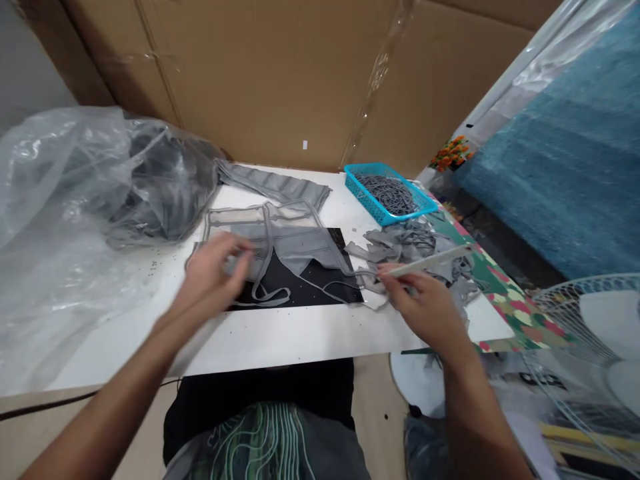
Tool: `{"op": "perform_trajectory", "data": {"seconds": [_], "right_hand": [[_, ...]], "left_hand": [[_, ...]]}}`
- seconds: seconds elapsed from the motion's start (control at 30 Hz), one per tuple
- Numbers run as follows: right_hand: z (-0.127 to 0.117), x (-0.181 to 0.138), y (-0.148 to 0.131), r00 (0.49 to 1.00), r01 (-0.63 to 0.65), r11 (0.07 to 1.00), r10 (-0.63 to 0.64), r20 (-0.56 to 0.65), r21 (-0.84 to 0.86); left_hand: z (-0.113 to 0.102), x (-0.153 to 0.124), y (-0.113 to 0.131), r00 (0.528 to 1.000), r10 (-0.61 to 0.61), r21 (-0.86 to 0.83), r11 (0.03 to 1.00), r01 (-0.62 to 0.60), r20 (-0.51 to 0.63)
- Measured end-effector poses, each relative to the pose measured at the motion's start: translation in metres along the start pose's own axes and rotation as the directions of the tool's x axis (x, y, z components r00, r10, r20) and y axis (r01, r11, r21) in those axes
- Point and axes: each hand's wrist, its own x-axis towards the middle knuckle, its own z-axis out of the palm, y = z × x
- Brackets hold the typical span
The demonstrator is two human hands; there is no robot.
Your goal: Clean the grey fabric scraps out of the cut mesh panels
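Observation:
A grey fabric piece with straps (285, 243) lies across a black mat (320, 283) on the white table (280, 340). My left hand (213, 277) rests on its left edge, blurred by motion, fingers curled on the cloth. My right hand (425, 307) is closed round a thin white stick-like tool (430, 261) and also pinches a grey strap end at the mat's right edge.
A blue basket (387, 193) of small grey parts stands at the back right, with a heap of grey scraps (415, 243) in front of it. A large clear plastic bag (75, 220) with dark fabric fills the left. Cardboard (280, 73) walls the back. A white fan (595, 333) stands low right.

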Motion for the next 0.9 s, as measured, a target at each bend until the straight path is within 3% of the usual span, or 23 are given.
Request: {"op": "perform_trajectory", "data": {"seconds": [0.07, 0.13, 0.23, 0.3, 0.43, 0.53, 0.6, 0.67, 0.77, 0.9], "right_hand": [[0.013, 0.011, -0.018, 0.990, 0.136, 0.987, -0.133, -0.043, 0.084], [0.025, 0.022, -0.031, 0.977, 0.213, 0.959, -0.210, -0.033, 0.186], [0.035, 0.035, -0.042, 0.956, 0.246, 0.907, -0.284, 0.066, 0.341], [0.039, 0.041, -0.046, 0.934, 0.221, 0.876, -0.316, 0.165, 0.430], [0.052, 0.055, -0.049, 0.871, 0.130, 0.877, -0.324, 0.369, 0.463], [0.074, 0.071, -0.046, 0.841, 0.125, 0.879, -0.340, 0.420, 0.460], [0.089, 0.082, -0.040, 0.837, 0.149, 0.876, -0.359, 0.413, 0.459], [0.101, 0.090, -0.032, 0.844, 0.156, 0.884, -0.351, 0.405, 0.441], [0.107, 0.097, -0.022, 0.887, 0.099, 0.890, -0.281, 0.365, 0.445], [0.102, 0.096, -0.018, 0.920, 0.060, 0.858, -0.245, 0.305, 0.510]], "left_hand": [[0.034, -0.011, 0.031, 0.943, 0.247, 0.023, 0.966, -0.259, 0.224], [0.067, -0.017, 0.051, 0.880, 0.280, 0.115, 0.931, -0.346, 0.383], [0.094, -0.015, 0.058, 0.839, 0.266, 0.141, 0.918, -0.371, 0.475], [0.092, -0.014, 0.053, 0.823, 0.284, 0.107, 0.919, -0.381, 0.492], [0.062, -0.021, 0.041, 0.808, 0.344, -0.111, 0.936, -0.334, 0.479], [0.048, -0.030, 0.040, 0.876, 0.308, -0.300, 0.933, -0.201, 0.371], [0.053, -0.034, 0.042, 0.929, 0.269, -0.241, 0.948, -0.209, 0.252], [0.067, -0.036, 0.046, 0.932, 0.305, -0.053, 0.952, -0.300, 0.196], [0.089, -0.034, 0.051, 0.882, 0.351, 0.186, 0.888, -0.420, 0.314], [0.098, -0.026, 0.051, 0.847, 0.332, 0.219, 0.867, -0.448, 0.415]]}}
